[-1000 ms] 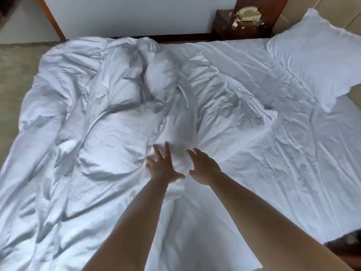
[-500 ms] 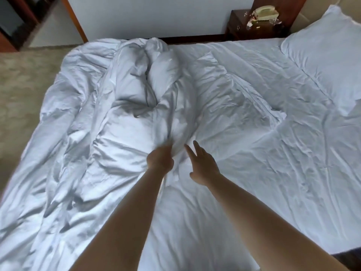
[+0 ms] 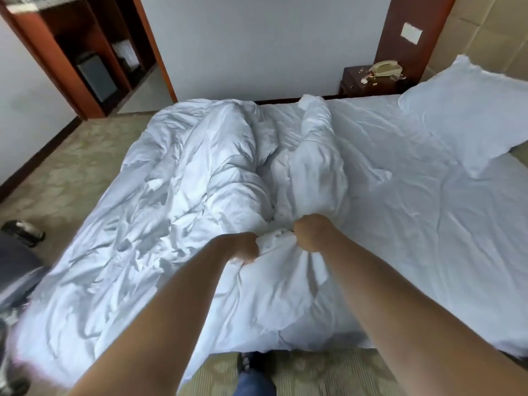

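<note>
White and rumpled, the duvet [image 3: 200, 195] lies heaped over the left half of the bed [image 3: 428, 224], with its near middle gathered in both fists. The pull should go best if both arms lift the bunch and draw evenly, so no fold drags. In the head view, the left hand [image 3: 243, 248] and right hand [image 3: 311, 235] sit close together, arms outstretched and fingers curled tight round the cloth.

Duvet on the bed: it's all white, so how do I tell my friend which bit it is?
Find the big bed with its pillow at the right end. The duvet is heaped over the left half, gripped by the left hand and right hand. Unlike the flat sheet beside it, it is puffy and bunched into deep folds.
</note>
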{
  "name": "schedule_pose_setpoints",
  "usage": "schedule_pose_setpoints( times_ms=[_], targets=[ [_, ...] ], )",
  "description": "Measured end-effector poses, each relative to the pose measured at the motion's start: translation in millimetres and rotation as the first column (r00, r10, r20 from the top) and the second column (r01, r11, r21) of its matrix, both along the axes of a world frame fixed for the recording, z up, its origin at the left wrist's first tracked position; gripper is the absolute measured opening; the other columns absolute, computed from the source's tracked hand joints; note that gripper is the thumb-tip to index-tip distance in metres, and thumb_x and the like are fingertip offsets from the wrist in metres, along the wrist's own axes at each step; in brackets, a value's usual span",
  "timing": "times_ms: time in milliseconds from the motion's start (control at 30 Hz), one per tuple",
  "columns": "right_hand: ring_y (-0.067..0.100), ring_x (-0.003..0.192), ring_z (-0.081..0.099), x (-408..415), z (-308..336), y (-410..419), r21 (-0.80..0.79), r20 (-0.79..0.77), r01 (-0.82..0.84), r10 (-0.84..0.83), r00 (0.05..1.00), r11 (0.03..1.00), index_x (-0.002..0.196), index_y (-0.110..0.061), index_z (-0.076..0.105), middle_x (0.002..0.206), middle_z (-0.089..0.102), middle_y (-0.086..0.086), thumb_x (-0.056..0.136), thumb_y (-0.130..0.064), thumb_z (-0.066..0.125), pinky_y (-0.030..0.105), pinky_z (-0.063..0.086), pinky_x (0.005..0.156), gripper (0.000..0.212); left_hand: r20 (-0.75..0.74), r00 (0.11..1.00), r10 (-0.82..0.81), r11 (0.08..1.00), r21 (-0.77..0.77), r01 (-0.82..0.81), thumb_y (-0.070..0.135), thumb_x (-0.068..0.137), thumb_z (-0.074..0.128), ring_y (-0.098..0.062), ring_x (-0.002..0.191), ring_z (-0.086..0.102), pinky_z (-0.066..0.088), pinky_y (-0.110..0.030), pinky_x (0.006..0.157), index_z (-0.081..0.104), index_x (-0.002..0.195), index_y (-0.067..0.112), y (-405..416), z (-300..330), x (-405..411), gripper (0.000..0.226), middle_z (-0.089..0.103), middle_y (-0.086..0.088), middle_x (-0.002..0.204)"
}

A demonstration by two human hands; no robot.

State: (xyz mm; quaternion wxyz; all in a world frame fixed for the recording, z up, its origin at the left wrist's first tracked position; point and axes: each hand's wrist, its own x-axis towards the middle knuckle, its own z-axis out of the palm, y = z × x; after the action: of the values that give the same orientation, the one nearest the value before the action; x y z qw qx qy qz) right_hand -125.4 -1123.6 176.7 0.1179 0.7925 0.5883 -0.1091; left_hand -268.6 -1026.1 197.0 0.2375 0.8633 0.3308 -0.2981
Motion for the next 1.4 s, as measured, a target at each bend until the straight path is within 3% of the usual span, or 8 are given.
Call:
schedule_pose_setpoints(
  times_ms=[133, 433, 533, 700, 833, 1000, 1167, 1400],
  targets=[
    [0.028, 0.117, 0.056, -2, -1, -45, -0.193, -0.128, 0.154, -0.180, 0.975, 0.969, 0.122, -0.007, 0.058, 0.129, 0.057, 0.010, 0.094, -0.018, 0.037, 0.036, 0.046, 0.097, 0.037, 0.044, 0.997, -0.067, 0.989, 0.135, 0.060, 0.007, 0.096, 0.041, -0.029, 0.130, 0.044, 0.035, -0.026, 0.101, 0.038, 0.140, 0.000, -32, -14, 3, 0.045, 0.042, -0.016, 0.143],
    [0.029, 0.122, 0.053, 1, 17, -72, -0.137, -0.151, 0.389, -0.407, 0.901, 0.911, 0.132, -0.010, 0.051, 0.135, 0.053, 0.011, 0.090, -0.016, 0.036, 0.034, 0.043, 0.099, 0.045, 0.345, 0.934, -0.094, 0.877, 0.472, -0.086, 0.021, 0.094, 0.050, -0.024, 0.115, 0.052, 0.046, -0.035, 0.091, 0.055, 0.122, 0.022, -38, -33, 28, 0.029, 0.050, -0.004, 0.123],
    [0.029, 0.121, 0.053, 8, 22, -76, 0.000, -0.138, 0.438, -0.433, 0.891, 0.899, 0.130, -0.012, 0.052, 0.132, 0.055, 0.010, 0.091, -0.016, 0.038, 0.033, 0.041, 0.097, 0.041, 0.475, 0.880, -0.028, 0.941, 0.309, -0.137, 0.021, 0.092, 0.053, -0.023, 0.122, 0.050, 0.042, -0.033, 0.100, 0.050, 0.131, 0.020, -46, -40, 42, 0.039, 0.051, -0.005, 0.131],
    [0.032, 0.107, 0.059, 13, 28, -70, 0.295, -0.357, 0.495, -0.386, 0.850, 0.817, 0.112, -0.011, 0.054, 0.113, 0.063, 0.012, 0.088, -0.013, 0.045, 0.032, 0.043, 0.084, 0.025, 0.262, 0.959, -0.111, 0.993, 0.063, 0.098, 0.044, 0.070, 0.078, -0.029, 0.140, 0.027, 0.030, -0.041, 0.112, 0.009, 0.151, 0.008, -69, -49, 57, 0.112, 0.022, -0.009, 0.155],
    [0.030, 0.109, 0.056, 21, 19, -70, 0.478, -0.422, 0.555, -0.377, 0.825, 0.681, 0.112, -0.016, 0.057, 0.111, 0.064, 0.008, 0.085, -0.023, 0.057, 0.033, 0.043, 0.088, 0.028, 0.374, 0.927, -0.020, 0.973, 0.220, -0.067, 0.028, 0.089, 0.055, -0.028, 0.123, 0.050, 0.041, -0.035, 0.099, 0.046, 0.130, 0.010, -59, -41, 59, 0.045, 0.052, -0.012, 0.133],
    [0.032, 0.137, 0.028, 27, -15, -75, -0.092, -0.475, 0.744, -0.686, 0.551, 0.662, 0.145, -0.022, 0.027, 0.149, 0.029, 0.009, 0.068, -0.061, 0.068, 0.046, 0.031, 0.109, 0.095, 0.510, 0.788, 0.345, 0.933, -0.099, -0.345, 0.008, 0.082, 0.052, -0.031, 0.110, 0.060, 0.049, -0.034, 0.087, 0.061, 0.111, 0.000, -51, -38, 56, 0.031, 0.064, -0.018, 0.112],
    [0.025, 0.148, -0.006, 7, -43, -78, -0.243, -0.276, 0.323, -0.384, 0.881, 0.915, 0.151, -0.022, -0.012, 0.159, -0.015, 0.002, 0.069, -0.023, 0.080, 0.050, 0.009, 0.119, 0.124, 0.390, 0.831, 0.396, 0.910, -0.290, -0.297, -0.004, 0.083, 0.044, -0.012, 0.058, 0.048, 0.034, -0.010, 0.040, 0.058, 0.077, -0.002, -43, -34, 37, 0.015, 0.049, -0.002, 0.064],
    [0.027, 0.119, 0.054, 1, -19, -75, -0.085, -0.283, 0.357, -0.366, 0.887, 0.930, 0.125, -0.020, 0.058, 0.129, 0.058, 0.008, 0.089, -0.021, 0.049, 0.031, 0.041, 0.094, 0.037, 0.060, 0.979, 0.195, 0.963, -0.203, -0.180, -0.007, 0.091, 0.035, -0.029, 0.109, 0.055, 0.048, -0.023, 0.068, 0.040, 0.134, -0.009, -42, -20, 25, 0.044, 0.056, -0.018, 0.117]
  ],
)
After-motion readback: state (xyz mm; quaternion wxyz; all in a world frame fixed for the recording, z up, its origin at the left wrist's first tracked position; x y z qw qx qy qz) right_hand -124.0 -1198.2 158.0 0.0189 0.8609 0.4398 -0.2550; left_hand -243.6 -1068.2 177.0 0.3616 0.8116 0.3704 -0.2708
